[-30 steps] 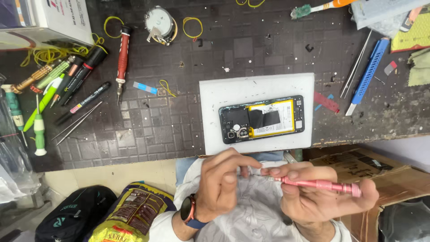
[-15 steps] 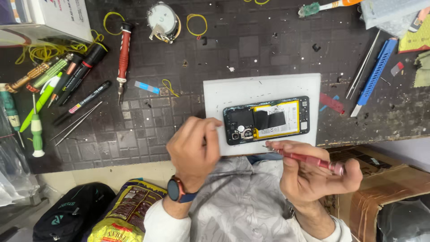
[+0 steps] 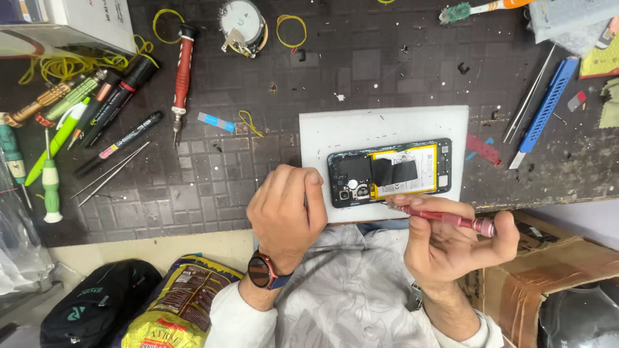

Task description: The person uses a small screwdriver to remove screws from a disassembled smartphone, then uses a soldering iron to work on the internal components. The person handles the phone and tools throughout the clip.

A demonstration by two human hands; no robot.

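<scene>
Head view. Since half a second ago the left hand [image 3: 287, 209] has dropped back from the opened phone [image 3: 389, 172] toward the desk's near edge; its fingers are curled in, and whether they pinch anything cannot be told. The right hand [image 3: 451, 241] has come up a little: its grip is clenched around the pink screwdriver [image 3: 445, 218], and the driver's tip now reaches the phone's near long edge, where before it hung just short of it. The phone itself has not shifted. It lies back off, yellow battery and black tape showing, on the white pad [image 3: 380, 125], which sits at the desk's near edge, right of the middle.

Edges and room: the pad's near rim runs flush with the desk's near edge, so both hands work half over the drop, above the person's lap. Left of the pad a stretch of dark gridded mat [image 3: 193, 193] lies bare up to the tweezers [image 3: 111, 173] and the row of pens and drivers [image 3: 84, 122] by the left edge. A red-handled screwdriver [image 3: 182, 67] lies behind that bare stretch. Right of the pad there is a narrow gap only, then a red strip [image 3: 482, 149], a blue tool [image 3: 545, 106] and long tweezers [image 3: 529, 95] slanting toward the far right corner. Behind the pad the mat is open up to a round metal part [image 3: 242, 22] and yellow rubber bands [image 3: 290, 29] at the far edge.
</scene>
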